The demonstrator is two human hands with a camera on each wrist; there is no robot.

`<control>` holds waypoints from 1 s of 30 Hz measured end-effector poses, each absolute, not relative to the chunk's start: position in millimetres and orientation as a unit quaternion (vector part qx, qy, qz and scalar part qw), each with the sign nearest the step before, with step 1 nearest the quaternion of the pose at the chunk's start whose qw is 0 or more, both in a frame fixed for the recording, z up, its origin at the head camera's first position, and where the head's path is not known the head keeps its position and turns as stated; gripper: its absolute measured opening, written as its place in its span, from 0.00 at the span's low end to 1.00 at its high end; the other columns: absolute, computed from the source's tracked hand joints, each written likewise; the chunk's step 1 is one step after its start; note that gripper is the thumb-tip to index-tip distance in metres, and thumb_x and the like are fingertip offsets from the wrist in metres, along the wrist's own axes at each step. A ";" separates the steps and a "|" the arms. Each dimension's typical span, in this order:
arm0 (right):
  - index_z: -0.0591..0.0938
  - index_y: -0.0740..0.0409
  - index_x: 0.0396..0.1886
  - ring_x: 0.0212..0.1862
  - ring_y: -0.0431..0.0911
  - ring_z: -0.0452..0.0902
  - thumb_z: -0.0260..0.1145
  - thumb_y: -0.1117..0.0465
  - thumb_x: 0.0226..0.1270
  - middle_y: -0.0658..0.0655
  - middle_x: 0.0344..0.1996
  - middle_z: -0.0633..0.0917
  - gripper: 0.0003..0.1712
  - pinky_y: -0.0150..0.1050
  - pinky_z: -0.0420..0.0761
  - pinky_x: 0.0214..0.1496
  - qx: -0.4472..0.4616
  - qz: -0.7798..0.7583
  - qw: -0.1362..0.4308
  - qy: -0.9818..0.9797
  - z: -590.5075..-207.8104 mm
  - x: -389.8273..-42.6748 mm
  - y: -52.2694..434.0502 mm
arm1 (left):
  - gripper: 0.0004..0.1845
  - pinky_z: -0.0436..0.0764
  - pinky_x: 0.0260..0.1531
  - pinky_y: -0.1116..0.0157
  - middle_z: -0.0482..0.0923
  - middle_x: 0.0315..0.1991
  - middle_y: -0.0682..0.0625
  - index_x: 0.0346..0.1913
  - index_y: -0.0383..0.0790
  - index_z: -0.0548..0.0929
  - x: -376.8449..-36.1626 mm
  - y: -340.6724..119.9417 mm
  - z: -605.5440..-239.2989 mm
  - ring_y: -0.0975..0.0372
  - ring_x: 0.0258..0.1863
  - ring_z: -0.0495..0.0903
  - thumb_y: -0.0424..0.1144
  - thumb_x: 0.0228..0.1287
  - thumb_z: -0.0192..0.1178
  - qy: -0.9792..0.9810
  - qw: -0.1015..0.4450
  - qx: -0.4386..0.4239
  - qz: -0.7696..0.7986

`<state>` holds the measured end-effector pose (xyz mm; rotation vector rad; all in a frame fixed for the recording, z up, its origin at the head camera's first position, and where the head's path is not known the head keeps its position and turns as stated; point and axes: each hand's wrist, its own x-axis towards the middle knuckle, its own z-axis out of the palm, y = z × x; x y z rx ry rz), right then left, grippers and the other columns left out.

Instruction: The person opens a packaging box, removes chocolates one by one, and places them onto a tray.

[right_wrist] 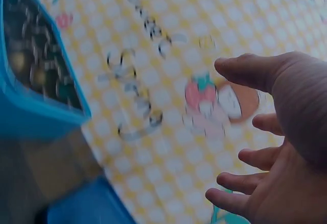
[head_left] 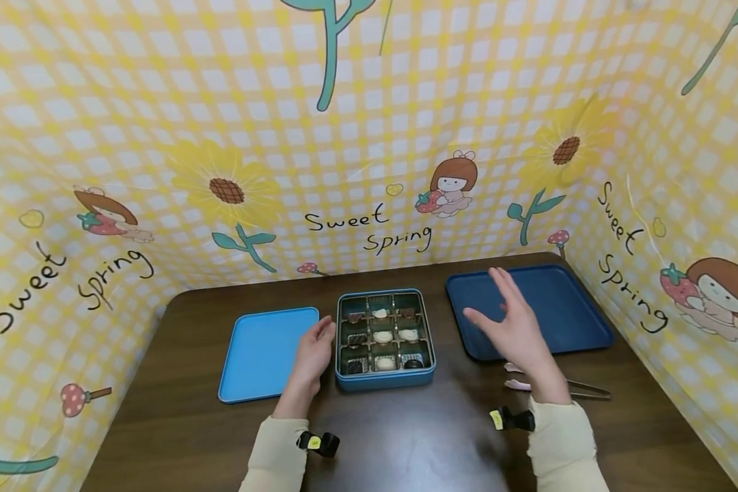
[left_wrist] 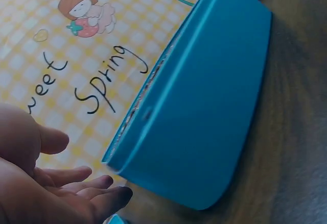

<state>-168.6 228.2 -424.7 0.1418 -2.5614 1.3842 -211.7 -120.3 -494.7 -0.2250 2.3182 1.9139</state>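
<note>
An open teal box (head_left: pixel 385 384) with a grid of compartments holding dark and white chocolates sits mid-table. My left hand (head_left: pixel 316 352) lies beside the box's left wall with relaxed fingers, holding nothing; in the left wrist view its fingers (left_wrist: pixel 76 180) are close to the box's side (left_wrist: pixel 204 106). My right hand (head_left: pixel 514 324) is raised above the table to the right of the box, fingers spread and empty, in front of the dark blue tray (head_left: pixel 566 307). The right wrist view shows its open palm (right_wrist: pixel 276 183) and the box's corner (right_wrist: pixel 30 117).
A light blue lid or tray (head_left: pixel 264 352) lies left of the box. Metal tongs (head_left: pixel 587 389) with pink tips rest on the brown table (head_left: pixel 418 437) behind my right wrist. Yellow checked patterned walls (head_left: pixel 369 137) close in the table on three sides.
</note>
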 end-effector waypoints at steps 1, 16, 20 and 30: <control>0.54 0.53 0.82 0.78 0.62 0.50 0.70 0.50 0.70 0.62 0.81 0.51 0.50 0.65 0.65 0.69 0.036 0.470 0.120 -0.874 -428.1 -166.4 234.9 | 0.28 0.59 0.72 0.44 0.61 0.75 0.34 0.77 0.33 0.62 -211.1 -118.7 -497.0 0.43 0.75 0.58 0.43 0.82 0.47 0.769 0.060 -0.074 0.633; 0.63 0.67 0.76 0.71 0.74 0.58 0.70 0.44 0.68 0.77 0.71 0.64 0.48 0.70 0.63 0.65 -0.046 0.337 0.043 -0.939 -484.4 -128.6 309.2 | 0.23 0.72 0.64 0.45 0.70 0.68 0.31 0.71 0.29 0.71 -204.9 -106.1 -517.9 0.42 0.68 0.70 0.36 0.80 0.51 0.789 0.010 -0.109 0.605; 0.69 0.69 0.71 0.68 0.75 0.61 0.73 0.43 0.64 0.78 0.68 0.68 0.46 0.70 0.66 0.63 -0.045 0.310 0.020 -0.950 -497.0 -120.7 323.4 | 0.22 0.81 0.53 0.49 0.74 0.65 0.32 0.68 0.31 0.75 -203.3 -105.2 -517.0 0.43 0.65 0.74 0.38 0.78 0.54 0.802 -0.009 -0.121 0.585; 0.77 0.68 0.64 0.62 0.72 0.70 0.81 0.42 0.50 0.76 0.61 0.76 0.48 0.66 0.71 0.58 -0.021 0.282 0.010 -0.959 -511.2 -103.1 341.7 | 0.20 0.83 0.41 0.54 0.79 0.60 0.32 0.65 0.32 0.79 -198.6 -100.0 -511.8 0.44 0.62 0.77 0.37 0.76 0.56 0.799 -0.021 -0.148 0.583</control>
